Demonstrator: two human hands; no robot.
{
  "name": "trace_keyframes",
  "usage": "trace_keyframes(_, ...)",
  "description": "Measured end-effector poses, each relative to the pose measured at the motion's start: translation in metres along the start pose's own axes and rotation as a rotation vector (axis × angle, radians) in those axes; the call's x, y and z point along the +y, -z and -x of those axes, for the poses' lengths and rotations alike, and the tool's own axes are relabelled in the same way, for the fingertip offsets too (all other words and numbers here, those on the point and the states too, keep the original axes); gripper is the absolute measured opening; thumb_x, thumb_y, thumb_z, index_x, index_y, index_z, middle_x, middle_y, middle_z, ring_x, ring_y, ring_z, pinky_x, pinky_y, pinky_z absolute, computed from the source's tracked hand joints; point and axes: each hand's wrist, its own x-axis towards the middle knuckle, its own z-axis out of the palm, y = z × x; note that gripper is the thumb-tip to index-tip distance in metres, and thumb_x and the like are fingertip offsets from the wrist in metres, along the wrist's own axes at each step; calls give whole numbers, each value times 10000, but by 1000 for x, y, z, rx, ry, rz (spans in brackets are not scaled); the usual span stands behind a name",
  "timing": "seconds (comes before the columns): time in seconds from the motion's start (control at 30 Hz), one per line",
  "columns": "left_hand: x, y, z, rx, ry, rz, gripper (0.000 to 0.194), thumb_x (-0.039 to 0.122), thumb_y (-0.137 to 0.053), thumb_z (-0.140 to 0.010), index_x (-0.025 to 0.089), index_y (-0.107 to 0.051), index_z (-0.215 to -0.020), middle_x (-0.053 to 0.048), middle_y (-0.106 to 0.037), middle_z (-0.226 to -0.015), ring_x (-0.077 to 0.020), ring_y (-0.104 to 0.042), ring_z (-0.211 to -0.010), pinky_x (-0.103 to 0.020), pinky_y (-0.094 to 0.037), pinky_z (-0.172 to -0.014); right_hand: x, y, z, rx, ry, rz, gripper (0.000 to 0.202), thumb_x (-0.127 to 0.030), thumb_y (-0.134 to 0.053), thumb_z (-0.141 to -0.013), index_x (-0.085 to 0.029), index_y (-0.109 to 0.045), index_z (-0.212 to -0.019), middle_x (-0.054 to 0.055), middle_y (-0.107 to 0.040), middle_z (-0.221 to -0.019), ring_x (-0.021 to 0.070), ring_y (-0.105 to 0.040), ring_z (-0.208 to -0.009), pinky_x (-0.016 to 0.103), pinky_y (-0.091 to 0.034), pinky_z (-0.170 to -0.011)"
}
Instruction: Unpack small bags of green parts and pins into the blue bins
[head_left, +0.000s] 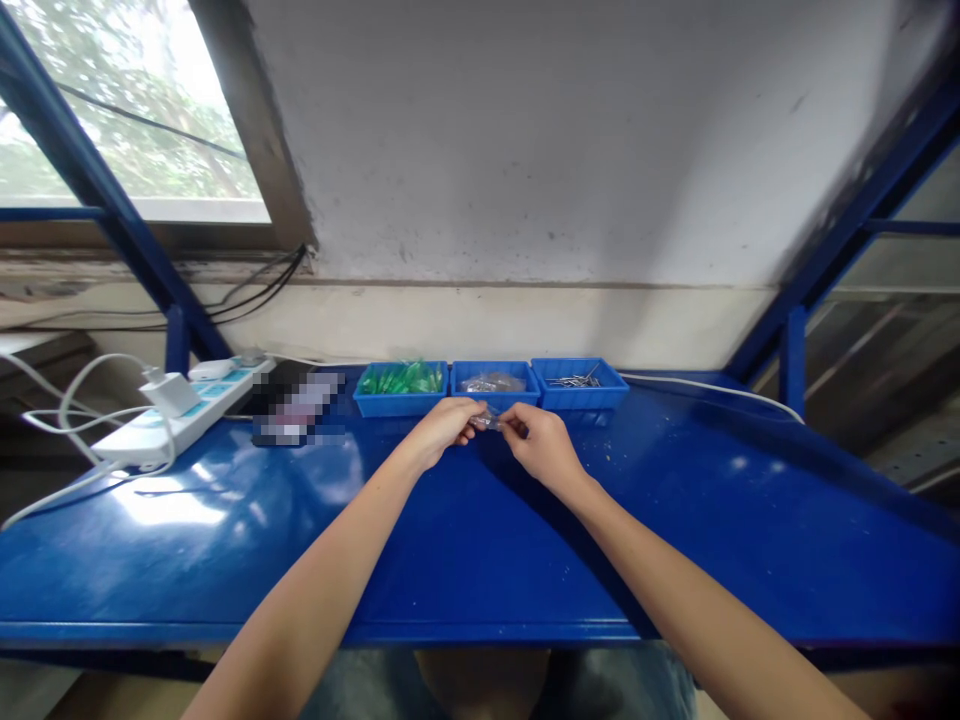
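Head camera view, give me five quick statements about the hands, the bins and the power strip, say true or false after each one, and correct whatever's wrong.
1. The left hand and the right hand both hold a small piece of clear plastic. True.
2. The white power strip lies left of the left blue bin. True.
3. The left blue bin holds only red pieces. False: the left blue bin holds green pieces.
4. The right blue bin holds thin metal pieces. True.
5. The right hand is inside the right blue bin. False: the right hand is at the clear plastic, outside the right blue bin.
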Motion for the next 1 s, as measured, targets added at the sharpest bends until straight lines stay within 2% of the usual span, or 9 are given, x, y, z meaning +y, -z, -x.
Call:
trace_keyframes(0.07,1,0,0,33,-88,3,149,268,-592,-786,126,-624,-816,-27,-620,-686,-79,-508,-520,-188,-358,-486,2,-1,-1,14,-36,-47,107,-230,-600,-687,-225,-627,-791,-18,-578,-635,141,-497,-594,271,-358,-613)
trace_keyframes(0.2,0,-2,-1,102,-269,-8,122,208,-573,-795,150,-612,-895,-37,-641,-794,-122,-586,-704,-219,-433,-614,3,-3,-3,30,-176,-210,255,-284,-571,-711,-208,-554,-954,-19,-582,-663,135,-531,-561,267,-405,-566)
trace_keyframes(0.37,-4,-6,-2,122,-426,-71,103,182,-562,-794,157,-602,-886,-52,-633,-887,-165,-596,-855,-274,-461,-740,-6,-4,-3,-43,-312,-449,230,-404,-541,-761,-179,-553,-807,8,-589,-634,129,-552,-529,261,-429,-521)
trace_keyframes(0.53,-5,-9,4,68,-520,-193,69,154,-555,-788,172,-621,-799,-76,-573,-1010,-204,-560,-1011,-316,-463,-819,-5,-4,-6,-11,-330,-543,271,-444,-539,-771,-177,-555,-807,21,-604,-651,144,-579,-566,283,-457,-555)
trace_keyframes(0.67,-10,-14,8,56,-542,-307,150,70,-546,-749,187,-639,-759,-84,-471,-1124,-228,-473,-1128,-393,-366,-984,3,-3,-8,78,-259,-452,233,-319,-620,-716,-194,-580,-908,-14,-581,-649,132,-560,-559,271,-456,-554)
trace_keyframes(0.77,-13,-18,8,43,-521,-359,180,84,-519,-781,211,-637,-831,-82,-458,-1135,-223,-467,-1119,-410,-341,-1012,2,2,-8,153,-167,-322,296,-248,-628,-718,-222,-618,-1013,16,-638,-767,170,-609,-700,325,-484,-695)
trace_keyframes(0.87,-13,-20,11,9,-493,-405,153,134,-500,-829,227,-617,-865,-70,-515,-1033,-207,-519,-1026,-372,-415,-938,-2,13,-8,217,-54,-205,118,-197,-614,-732,-231,-684,-820,55,-668,-903,209,-624,-872,368,-468,-834)
trace_keyframes(0.93,-10,-20,13,2,-481,-451,146,169,-476,-864,236,-605,-884,-60,-543,-984,-199,-537,-978,-354,-439,-894,-1,22,-9,308,76,-53,107,-158,-591,-754,-231,-669,-755,60,-663,-945,212,-626,-907,369,-481,-832)
trace_keyframes(1.0,-5,-17,14,9,-490,-504,153,191,-454,-888,243,-597,-908,-55,-559,-975,-195,-541,-969,-346,-442,-882,1,30,-11,423,206,124,134,-118,-575,-773,-228,-650,-783,62,-648,-976,205,-629,-916,358,-502,-797)
